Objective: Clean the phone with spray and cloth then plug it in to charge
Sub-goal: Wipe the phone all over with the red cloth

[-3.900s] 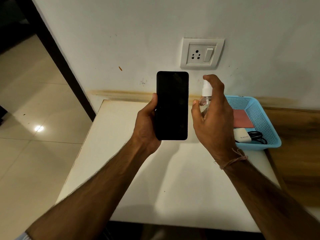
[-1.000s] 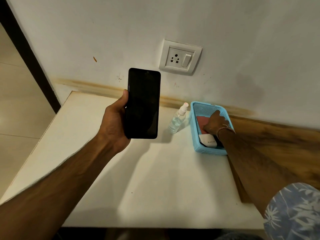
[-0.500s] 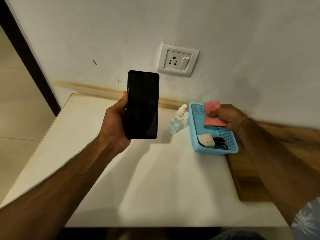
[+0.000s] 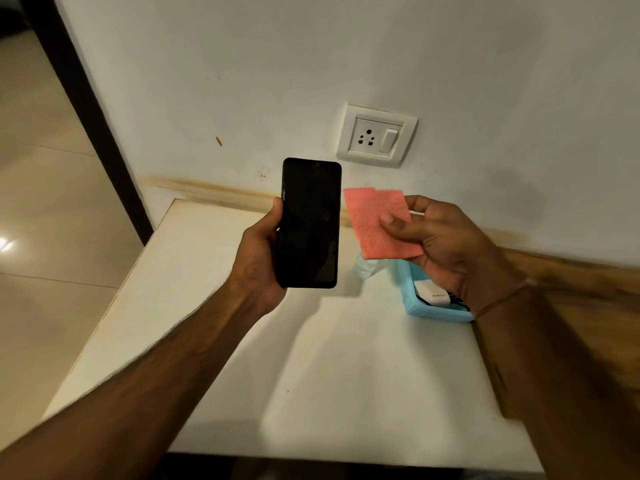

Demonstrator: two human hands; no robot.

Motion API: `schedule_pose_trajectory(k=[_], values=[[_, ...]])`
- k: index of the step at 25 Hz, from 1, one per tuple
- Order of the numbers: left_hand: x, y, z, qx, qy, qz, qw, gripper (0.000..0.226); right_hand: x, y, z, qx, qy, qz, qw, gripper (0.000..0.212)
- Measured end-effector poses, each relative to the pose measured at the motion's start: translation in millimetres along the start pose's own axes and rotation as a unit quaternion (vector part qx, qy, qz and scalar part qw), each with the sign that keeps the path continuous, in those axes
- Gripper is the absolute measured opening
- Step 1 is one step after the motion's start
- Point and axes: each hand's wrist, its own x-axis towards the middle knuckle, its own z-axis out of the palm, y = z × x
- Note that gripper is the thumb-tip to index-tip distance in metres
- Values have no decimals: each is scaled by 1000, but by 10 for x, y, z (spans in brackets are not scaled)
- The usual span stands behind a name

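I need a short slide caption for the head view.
Left hand holds the dark phone upright; right hand pinches a pink cloth beside it, above the table.

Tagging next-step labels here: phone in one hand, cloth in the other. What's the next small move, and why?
Probably move the right hand left and lay the pink rectangular cloth it pinches onto the screen of the black slab phone to wipe. The left hand holds the phone upright, screen toward the camera; the cloth hangs beside it, seemingly not touching.
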Motion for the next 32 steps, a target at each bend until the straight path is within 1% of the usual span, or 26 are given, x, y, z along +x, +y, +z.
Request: schedule_pose_trajectory(k=[1,3,4,5,6,7,8,9,10,11,13,16,20,22,24,25,27,28,29,30,31,32], values=[[-4,-2,5,3,2,0,1000,42,-19,75,120,-23,36,-27,999,37],[-7,-8,8,5,4,-3,1000,41,-44,217,347,-59,100,-84,990,16],[-8,-9,2,6,6,-4,1000,41,-52,269,431,-86,133,-122,980,12],[-10,-6,1,5,6,-5,1000,41,-61,302,489,-128,170,-174,961,11],[-13,-4,-2,3,4,-5,1000,42,-74,320,531,-179,206,-243,931,12],[-14,-5,0,1,2,-5,1000,43,-94,336,565,-231,230,-315,891,18],[-14,-10,6,1,1,-4,1000,44,-119,368,600,-277,234,-383,850,25],[-13,-14,12,1,0,-3,1000,46,-138,428,649,-321,220,-435,812,28],[-13,-16,18,0,-5,-3,1000,47,-149,515,702,-365,196,-464,783,32],[-17,-16,20,-4,-13,-5,1000,49,-163,612,765,-405,173,-468,766,34],[-18,-2,16,-11,-24,-15,1000,54,-156,775,844,-457,143,-444,757,34],[-16,28,-19,-18,-27,-30,999,56,-125,881,847,-490,129,-426,749,34],[-19,33,-26,-53,-47,-50,996,58,-119,831,797,-475,123,-449,747,28],[-6,23,-32,-64,-54,-49,995,56,-140,728,768,-455,132,-462,750,32],[13,7,-25,-69,-57,-42,995,51,-144,585,739,-397,166,-470,771,26],[28,1,-23,-72,-52,-36,995,48,-139,521,721,-356,184,-461,792,25],[50,-14,-26,-75,-45,-29,996,47,-123,446,708,-294,193,-404,845,29],[59,-19,-29,-78,-47,-29,995,48,-107,448,706,-295,188,-368,861,31],[63,-25,-28,-81,-52,-32,995,50,-91,474,700,-317,187,-344,864,32],[67,-31,-25,-81,-56,-36,995,52,-72,511,686,-352,189,-334,853,31],[68,-35,-23,-77,-58,-39,995,53,-58,555,674,-393,195,-337,833,30],[70,-38,-22,-73,-58,-41,995,53,-54,588,666,-439,202,-343,805,28]])
